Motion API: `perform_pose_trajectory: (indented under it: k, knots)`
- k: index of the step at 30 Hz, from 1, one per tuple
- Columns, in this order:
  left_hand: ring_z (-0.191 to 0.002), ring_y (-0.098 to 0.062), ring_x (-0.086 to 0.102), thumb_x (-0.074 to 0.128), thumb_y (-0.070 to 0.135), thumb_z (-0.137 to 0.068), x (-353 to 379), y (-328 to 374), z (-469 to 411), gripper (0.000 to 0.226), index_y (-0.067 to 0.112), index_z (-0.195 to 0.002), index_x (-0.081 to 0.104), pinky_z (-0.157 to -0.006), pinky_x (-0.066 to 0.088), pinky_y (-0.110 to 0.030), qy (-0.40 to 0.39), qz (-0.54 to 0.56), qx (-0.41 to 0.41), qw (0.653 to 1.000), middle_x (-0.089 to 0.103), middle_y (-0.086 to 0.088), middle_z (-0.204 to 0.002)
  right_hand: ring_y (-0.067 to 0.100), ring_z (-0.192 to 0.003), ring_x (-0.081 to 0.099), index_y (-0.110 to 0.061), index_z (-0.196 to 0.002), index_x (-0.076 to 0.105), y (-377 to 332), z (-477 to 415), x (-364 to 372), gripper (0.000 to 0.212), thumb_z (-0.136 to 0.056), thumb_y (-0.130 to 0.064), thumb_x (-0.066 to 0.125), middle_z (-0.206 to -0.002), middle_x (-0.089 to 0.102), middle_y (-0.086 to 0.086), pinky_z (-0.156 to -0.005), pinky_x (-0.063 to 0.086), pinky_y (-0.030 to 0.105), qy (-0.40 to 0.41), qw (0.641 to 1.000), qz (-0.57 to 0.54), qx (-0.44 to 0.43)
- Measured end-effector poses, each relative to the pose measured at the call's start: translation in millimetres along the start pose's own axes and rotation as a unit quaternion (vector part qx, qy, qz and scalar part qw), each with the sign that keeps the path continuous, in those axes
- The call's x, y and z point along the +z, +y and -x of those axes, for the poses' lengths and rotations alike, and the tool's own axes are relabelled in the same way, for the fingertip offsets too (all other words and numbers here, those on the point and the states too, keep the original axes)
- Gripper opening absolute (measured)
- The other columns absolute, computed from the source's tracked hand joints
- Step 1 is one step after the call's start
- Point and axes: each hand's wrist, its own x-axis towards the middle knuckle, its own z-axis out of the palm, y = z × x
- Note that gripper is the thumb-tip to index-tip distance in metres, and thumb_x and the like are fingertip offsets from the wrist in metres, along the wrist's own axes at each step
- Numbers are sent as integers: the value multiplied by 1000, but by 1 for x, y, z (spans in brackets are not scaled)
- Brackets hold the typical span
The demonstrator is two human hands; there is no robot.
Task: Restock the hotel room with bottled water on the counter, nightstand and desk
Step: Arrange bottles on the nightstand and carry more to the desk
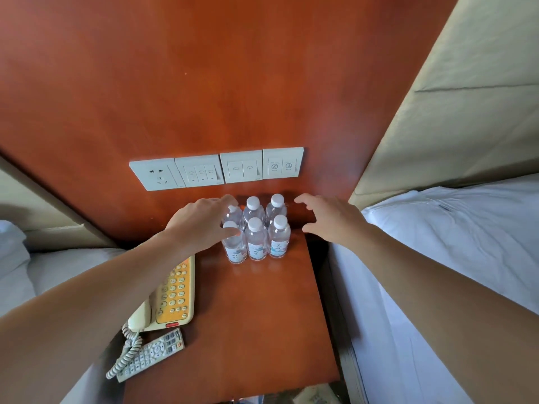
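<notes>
Six water bottles (256,231) are seen standing two rows deep at the back of the nightstand (262,316), so this stop is judged nearly stocked, the left hand (201,225) laid on the left pair (grasp or mere touch cannot be told), the right hand (329,220) spread empty beside them, counter and desk unseen.

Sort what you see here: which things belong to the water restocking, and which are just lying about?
Belonging: six water bottles, nightstand, left hand touching the left bottles, right hand hovering beside them.
Lying about: telephone, remote control, wall switches, beds.
</notes>
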Motion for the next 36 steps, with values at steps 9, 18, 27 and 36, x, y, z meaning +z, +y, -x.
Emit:
perform_pose_trajectory:
  k: [9,18,27,36]
  knots:
    - [-112,-19,63,70,53,-84,-108,92,51,61,29,-136,48,-93,52,-41,43,53,-1,998,62,6,-132,20,-116,53,-35,-142,40,31,111,-120,60,-87,-32,65,-129,58,-6,-95,45,37,31,999,7,34]
    - [-118,-18,59,68,55,-85,-162,200,85,70,23,-142,44,-98,49,-37,38,95,72,992,56,2,-141,15,-111,55,-39,-137,42,64,209,-196,56,-87,-41,67,-121,61,-9,-86,42,29,49,994,-17,95]
    - [-139,-20,41,65,55,-88,-202,297,67,80,19,-151,31,-112,32,-32,-28,95,208,973,40,-2,-154,19,-114,57,-31,-141,42,97,287,-251,69,-81,-40,74,-126,62,-2,-97,46,33,104,973,-68,197]
    - [-148,-18,25,61,52,-91,-223,382,31,86,18,-156,17,-118,22,-32,-81,87,351,929,25,-3,-161,21,-120,54,-26,-146,36,117,363,-265,71,-86,-40,71,-133,57,2,-100,45,36,171,917,-115,342]
